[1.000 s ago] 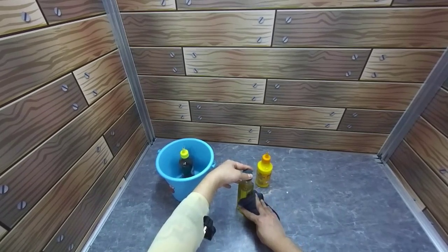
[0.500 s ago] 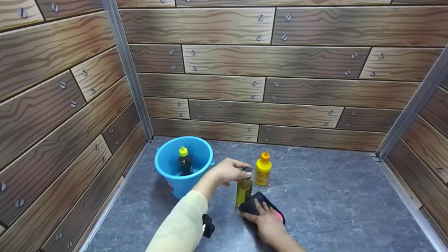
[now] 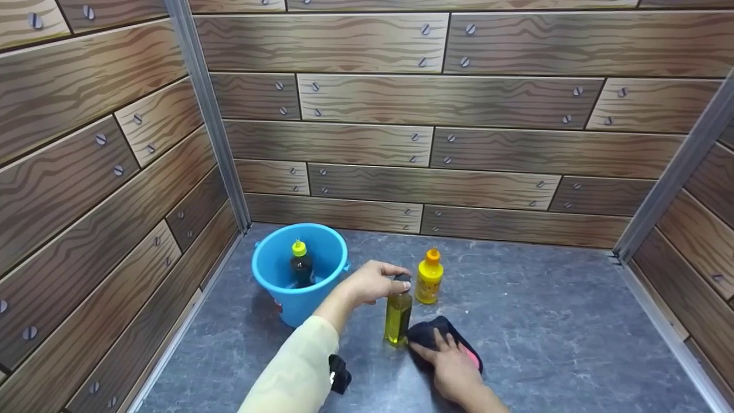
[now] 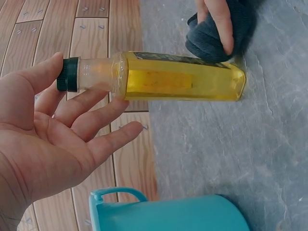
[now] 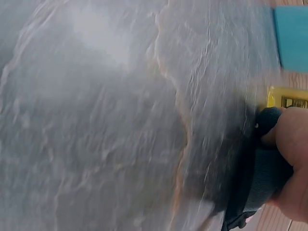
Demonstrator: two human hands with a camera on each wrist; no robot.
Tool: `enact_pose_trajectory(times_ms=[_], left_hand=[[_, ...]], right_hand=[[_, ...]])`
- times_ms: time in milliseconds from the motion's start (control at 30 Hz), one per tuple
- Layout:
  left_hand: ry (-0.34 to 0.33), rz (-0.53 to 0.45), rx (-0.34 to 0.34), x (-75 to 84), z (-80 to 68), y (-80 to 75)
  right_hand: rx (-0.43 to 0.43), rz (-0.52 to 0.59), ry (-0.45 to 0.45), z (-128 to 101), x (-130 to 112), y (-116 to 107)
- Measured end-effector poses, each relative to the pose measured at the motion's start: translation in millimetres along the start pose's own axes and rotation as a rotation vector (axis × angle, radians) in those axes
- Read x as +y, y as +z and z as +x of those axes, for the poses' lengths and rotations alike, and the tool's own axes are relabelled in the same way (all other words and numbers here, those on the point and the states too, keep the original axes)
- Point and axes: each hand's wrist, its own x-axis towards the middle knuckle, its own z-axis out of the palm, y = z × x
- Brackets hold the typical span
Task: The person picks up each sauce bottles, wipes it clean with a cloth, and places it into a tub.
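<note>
A clear bottle of yellow liquid (image 3: 397, 320) with a dark green cap (image 4: 68, 74) stands upright on the grey floor. My left hand (image 3: 375, 283) pinches it by the cap from above; the other fingers spread beside the neck. To the right of its base, my right hand (image 3: 456, 370) holds a dark cloth (image 3: 427, 331) with a pink patch (image 3: 471, 357) low against the floor. In the left wrist view a finger lies along the cloth, close to the bottle's lower side. The right wrist view shows the cloth bunched at the thumb, and the palm side is partly hidden.
A blue bucket (image 3: 269, 282) stands left of the hands, with a dark bottle with a yellow-green cap (image 3: 301, 269) inside. Behind the held bottle stands a yellow bottle with an orange cap (image 3: 429, 282). Wood-patterned walls (image 3: 367, 100) enclose the floor (image 3: 550, 321).
My right hand has drawn the cloth away from the bottle's lower body, to the right and nearer, uncovering the base. My left hand keeps its hold on the cap.
</note>
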Motion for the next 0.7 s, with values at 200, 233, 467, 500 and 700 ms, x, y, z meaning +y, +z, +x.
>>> enact_pose_trajectory(times_ms=[200, 233, 467, 500, 700], left_hand=[[0.093, -0.045, 0.05, -5.3, -2.4, 6.8], [0.102, -0.061, 0.06, -6.5, -2.6, 7.9], [0.127, -0.167, 0.101, -12.5, -4.1, 14.8], [0.131, -0.169, 0.101, -12.3, -4.4, 16.0], [0.145, -0.159, 0.111, -12.9, -6.5, 19.2]], right_hand=[[-0.023, 0.024, 0.063, -7.5, 14.2, -7.1], [-0.021, 0.027, 0.069, -9.2, 16.4, -8.2], [-0.03, 0.059, 0.121, -17.9, 30.6, -13.1], [-0.026, 0.057, 0.127, -19.4, 32.7, -13.5], [-0.001, 0.045, 0.144, -23.7, 40.0, -14.2]])
